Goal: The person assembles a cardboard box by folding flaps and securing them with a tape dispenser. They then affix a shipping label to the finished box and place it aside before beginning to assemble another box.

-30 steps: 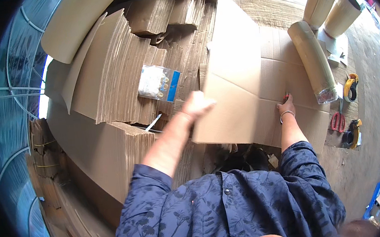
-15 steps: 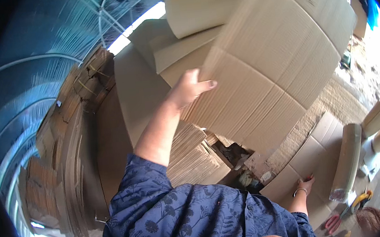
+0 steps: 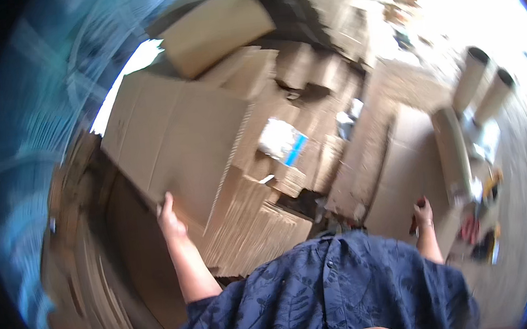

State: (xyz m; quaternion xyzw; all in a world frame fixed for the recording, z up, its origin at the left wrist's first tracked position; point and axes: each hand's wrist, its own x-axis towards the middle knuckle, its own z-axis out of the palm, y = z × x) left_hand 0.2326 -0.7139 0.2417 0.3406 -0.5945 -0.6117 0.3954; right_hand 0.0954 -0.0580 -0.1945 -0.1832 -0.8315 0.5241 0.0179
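Observation:
My left hand [image 3: 171,219] grips the lower edge of a large brown cardboard sheet [image 3: 178,131], its thumb on the near face. The sheet is raised and tilted at the left, over stacked cardboard [image 3: 244,223]. My right hand [image 3: 423,214] is curled at the right, over or against another flat cardboard sheet [image 3: 403,164]. A small dark, reddish bit shows at its fingers, too blurred to name.
A plastic-wrapped roll [image 3: 452,156] lies beside the right sheet, with two cardboard tubes [image 3: 472,74] behind. Red-handled scissors [image 3: 469,228] and a yellow-and-black tool [image 3: 487,246] lie nearer. A white-and-blue packet [image 3: 281,140] rests on the cardboard pile. Torn cardboard stacks [image 3: 78,246] line the left.
My left hand has swung the large cardboard sheet from the upper middle to the left, uncovering the pile and the packet. My right hand now appears higher; the whole view has turned.

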